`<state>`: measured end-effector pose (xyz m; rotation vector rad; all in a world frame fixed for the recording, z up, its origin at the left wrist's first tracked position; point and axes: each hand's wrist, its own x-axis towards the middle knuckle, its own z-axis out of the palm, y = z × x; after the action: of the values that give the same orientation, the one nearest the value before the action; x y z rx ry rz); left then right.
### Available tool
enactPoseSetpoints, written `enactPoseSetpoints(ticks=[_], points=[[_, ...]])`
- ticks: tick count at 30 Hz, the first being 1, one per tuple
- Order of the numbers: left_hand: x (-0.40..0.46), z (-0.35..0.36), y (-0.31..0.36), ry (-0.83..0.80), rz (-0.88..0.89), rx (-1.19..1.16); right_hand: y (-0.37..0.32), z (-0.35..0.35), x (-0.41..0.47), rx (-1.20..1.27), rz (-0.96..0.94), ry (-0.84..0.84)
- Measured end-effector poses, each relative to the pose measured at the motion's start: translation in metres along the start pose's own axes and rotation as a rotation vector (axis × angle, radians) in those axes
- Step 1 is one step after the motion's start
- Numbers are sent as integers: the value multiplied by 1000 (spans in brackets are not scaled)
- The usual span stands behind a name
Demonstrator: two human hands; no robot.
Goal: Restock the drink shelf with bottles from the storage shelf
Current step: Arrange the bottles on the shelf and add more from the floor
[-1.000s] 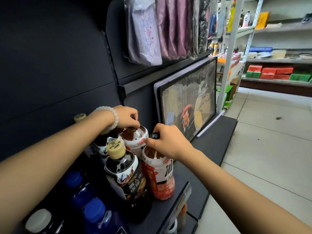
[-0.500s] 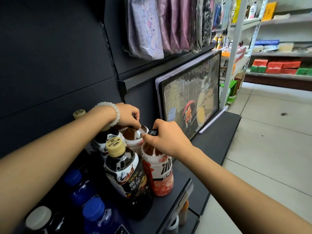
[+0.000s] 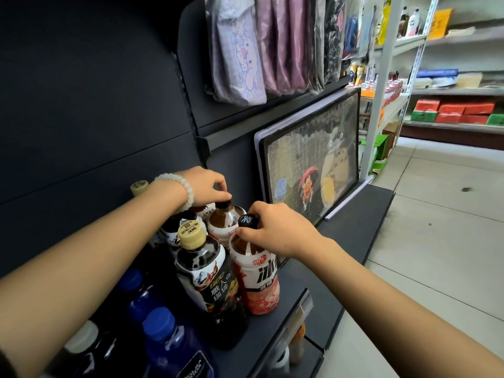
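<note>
Two red-and-white iced tea bottles stand upright on the dark drink shelf. My right hand grips the neck of the front tea bottle, just under its black cap. My left hand, with a white bead bracelet on the wrist, pinches the black cap of the rear tea bottle. A dark coffee bottle with a beige cap stands just left of the front tea bottle. More coffee bottles stand behind it, partly hidden by my left arm.
Blue-capped bottles fill the shelf's near left. A framed picture leans against the back panel to the right of the bottles. Bagged fabric goods hang above. A white rack and a tiled floor lie to the right.
Both hands stay on the tea bottle tops. My right hand has slid from over the front bottle's cap to its neck, so the cap now shows. The view has tilted slightly.
</note>
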<state>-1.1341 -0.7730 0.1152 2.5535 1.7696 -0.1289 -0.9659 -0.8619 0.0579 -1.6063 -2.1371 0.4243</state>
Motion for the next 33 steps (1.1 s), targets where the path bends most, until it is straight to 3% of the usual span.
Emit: enactPoseSetpoints(ticks=[6, 13, 25, 33], points=[[-53, -15, 1, 233, -65, 119, -19, -17, -11, -158, -107, 115], [-154, -20, 6, 375, -233, 86, -62, -31, -47, -239, -256, 156], [-375, 36, 31, 419, -681, 96, -159, 13, -150, -140, -572, 64], [-466, 73, 41, 426, -846, 69, -203, 48, -193, -186, -666, -8]])
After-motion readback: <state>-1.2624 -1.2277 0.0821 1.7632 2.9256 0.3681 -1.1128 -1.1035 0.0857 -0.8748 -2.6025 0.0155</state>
